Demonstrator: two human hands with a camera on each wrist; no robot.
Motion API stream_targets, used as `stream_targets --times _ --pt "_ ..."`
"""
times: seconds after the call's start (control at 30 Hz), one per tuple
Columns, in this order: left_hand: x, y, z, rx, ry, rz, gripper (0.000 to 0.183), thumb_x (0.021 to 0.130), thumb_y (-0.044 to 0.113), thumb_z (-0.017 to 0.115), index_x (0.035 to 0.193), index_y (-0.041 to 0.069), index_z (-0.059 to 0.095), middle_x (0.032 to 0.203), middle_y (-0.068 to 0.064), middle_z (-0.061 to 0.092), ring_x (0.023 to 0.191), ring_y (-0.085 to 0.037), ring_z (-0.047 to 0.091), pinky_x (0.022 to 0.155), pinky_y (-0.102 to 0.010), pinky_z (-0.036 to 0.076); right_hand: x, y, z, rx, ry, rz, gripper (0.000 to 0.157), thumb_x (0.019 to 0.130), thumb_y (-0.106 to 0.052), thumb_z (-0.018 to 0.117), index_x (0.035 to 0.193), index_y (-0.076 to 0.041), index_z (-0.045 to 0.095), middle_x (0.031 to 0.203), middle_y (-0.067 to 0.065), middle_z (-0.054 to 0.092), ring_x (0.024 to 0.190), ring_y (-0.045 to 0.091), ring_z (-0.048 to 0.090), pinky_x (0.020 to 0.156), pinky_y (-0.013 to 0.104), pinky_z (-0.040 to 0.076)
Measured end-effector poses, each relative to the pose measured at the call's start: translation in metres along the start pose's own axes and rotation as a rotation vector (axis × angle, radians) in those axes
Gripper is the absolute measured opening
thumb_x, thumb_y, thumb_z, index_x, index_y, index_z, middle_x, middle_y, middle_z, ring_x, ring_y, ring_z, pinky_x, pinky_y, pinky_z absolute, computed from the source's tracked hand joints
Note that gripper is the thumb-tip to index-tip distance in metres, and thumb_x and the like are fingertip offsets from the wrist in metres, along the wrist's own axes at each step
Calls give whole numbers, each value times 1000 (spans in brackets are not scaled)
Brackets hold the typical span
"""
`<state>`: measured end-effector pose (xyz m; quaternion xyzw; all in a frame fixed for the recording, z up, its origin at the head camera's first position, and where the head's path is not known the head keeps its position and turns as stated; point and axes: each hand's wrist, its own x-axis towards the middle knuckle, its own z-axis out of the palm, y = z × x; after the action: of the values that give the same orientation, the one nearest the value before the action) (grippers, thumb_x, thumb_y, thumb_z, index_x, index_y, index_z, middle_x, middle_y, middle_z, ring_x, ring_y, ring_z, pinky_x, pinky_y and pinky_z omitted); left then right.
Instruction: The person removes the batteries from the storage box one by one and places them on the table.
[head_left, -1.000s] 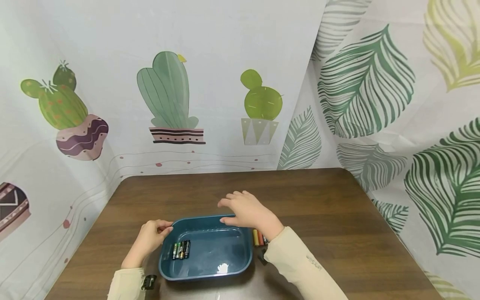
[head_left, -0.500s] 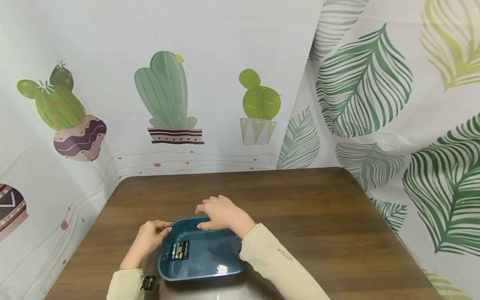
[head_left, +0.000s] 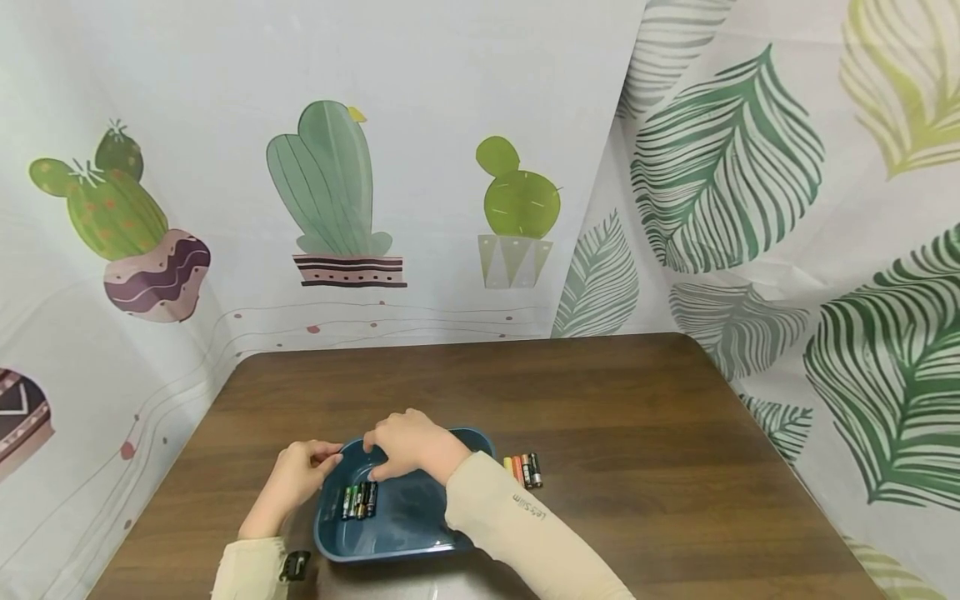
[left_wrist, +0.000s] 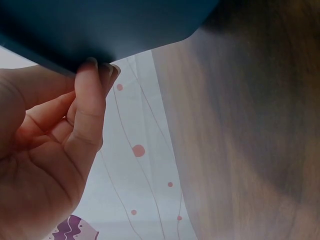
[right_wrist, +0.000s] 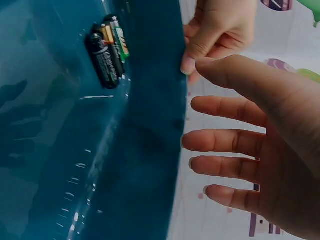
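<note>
A blue rectangular plastic tray is at the front of the table, and my left hand pinches its left rim between thumb and fingers. The left wrist view shows this grip on the tray's rim up close. Inside the tray, by its left wall, several small batteries lie side by side; they are mostly black, some with green or gold. My right hand is over the tray's far side, holding nothing. In the right wrist view its fingers are spread and relaxed, with the batteries beyond.
Just right of the tray, another row of several batteries, yellow, red and black-and-white, lies on the brown wooden table. Behind the table hangs a white cloth printed with cacti and leaves. A small black object is at the left wrist.
My right hand has moved left across the tray and slightly toward me, uncovering the batteries on the table at the right. The left hand keeps its hold on the rim.
</note>
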<state>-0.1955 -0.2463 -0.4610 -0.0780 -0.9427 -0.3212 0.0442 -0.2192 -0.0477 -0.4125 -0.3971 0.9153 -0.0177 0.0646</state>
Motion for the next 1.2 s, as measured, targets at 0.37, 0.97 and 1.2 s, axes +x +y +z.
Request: stream_targets --times 0.37,0.97,1.2 --pt "0 -1 0 6 -4 4 15 78 6 64 91 2 68 83 -10 65 62 -12 53 50 -23 43 10 -12 12 -47 -70 39 40 72 -52 64 106 -30 61 93 -17 61 85 3 54 82 30 38" --pt "0 -2 -1 15 -3 9 15 78 7 64 91 3 69 82 -8 65 61 -11 53 49 -23 42 27 -25 24 -206 -200 120 50 60 -63 67 101 -35 59 90 -19 58 82 3 53 79 29 38" --pt "1 -2 0 12 7 19 14 78 8 64 91 3 69 82 -8 65 60 -11 53 49 -22 42 35 -33 25 -270 -261 160 54 58 -63 68 104 -38 57 97 -20 57 86 4 53 84 31 37"
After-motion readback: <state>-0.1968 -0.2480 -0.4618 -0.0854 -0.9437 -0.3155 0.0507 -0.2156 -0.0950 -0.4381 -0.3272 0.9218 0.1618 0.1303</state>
